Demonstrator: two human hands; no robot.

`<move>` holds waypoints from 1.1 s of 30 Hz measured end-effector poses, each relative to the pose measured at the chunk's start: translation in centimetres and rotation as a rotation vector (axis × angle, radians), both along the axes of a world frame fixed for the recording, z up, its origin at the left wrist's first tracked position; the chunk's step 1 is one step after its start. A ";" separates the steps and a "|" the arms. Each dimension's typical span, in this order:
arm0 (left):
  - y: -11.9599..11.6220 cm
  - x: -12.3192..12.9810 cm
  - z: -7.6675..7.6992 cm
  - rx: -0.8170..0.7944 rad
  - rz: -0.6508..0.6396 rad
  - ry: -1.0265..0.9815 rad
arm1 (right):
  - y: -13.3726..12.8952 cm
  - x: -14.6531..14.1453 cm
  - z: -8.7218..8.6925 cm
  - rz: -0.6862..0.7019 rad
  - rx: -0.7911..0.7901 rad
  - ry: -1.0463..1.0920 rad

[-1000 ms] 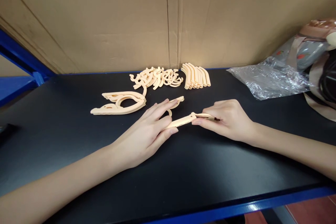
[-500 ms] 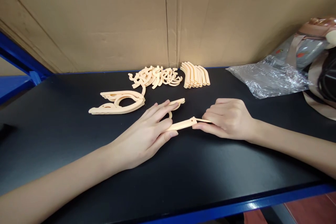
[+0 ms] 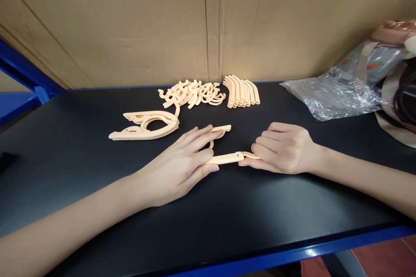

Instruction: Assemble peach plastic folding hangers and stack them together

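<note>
My left hand (image 3: 185, 166) is closed over a cream plastic folding hanger (image 3: 227, 158), thumb and fingers around one arm of it. Its other arm (image 3: 224, 128) pokes out beyond my fingertips, and the middle is hidden under the hand. At the near arm's right end, my right hand (image 3: 284, 148) pinches a thin cream curved strip (image 3: 251, 155). The strip's left end meets the arm's end; its other end is hidden in my fingers. Left of my hand lie folded hangers (image 3: 167, 129), stacked, with a hook at their right.
Behind my hands are a heap of cream hooks and small curved parts (image 3: 191, 94) and a pile of hollow curved arms (image 3: 240, 93). A clear plastic bag (image 3: 334, 95) and a strapped bottle (image 3: 377, 58) sit at the right. Cardboard (image 3: 130, 26) backs the black tabletop (image 3: 201, 229).
The near hanger arm has tilted closer to level, its right end dropping slightly. The strip now sits against that end, a bit lower. Both hands keep their grip.
</note>
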State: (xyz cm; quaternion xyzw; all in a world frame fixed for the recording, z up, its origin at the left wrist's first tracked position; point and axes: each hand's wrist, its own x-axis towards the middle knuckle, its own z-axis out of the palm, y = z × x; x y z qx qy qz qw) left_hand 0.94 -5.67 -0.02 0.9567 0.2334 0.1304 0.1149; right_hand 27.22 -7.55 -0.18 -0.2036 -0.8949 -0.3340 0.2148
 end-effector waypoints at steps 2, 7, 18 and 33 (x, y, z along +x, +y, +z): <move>0.0 0.0 0.0 0.014 -0.003 0.019 | 0.0 0.1 0.0 0.008 0.026 -0.018; 0.1 -0.1 0.1 0.033 -0.007 0.044 | 0.0 0.4 -0.2 0.028 0.070 -0.055; 0.0 -0.1 -0.2 0.029 -0.024 0.017 | -0.4 0.6 -0.7 0.052 0.146 -0.123; 0.1 -0.2 0.1 0.036 -0.037 0.052 | -0.5 0.6 -0.8 0.072 0.168 -0.156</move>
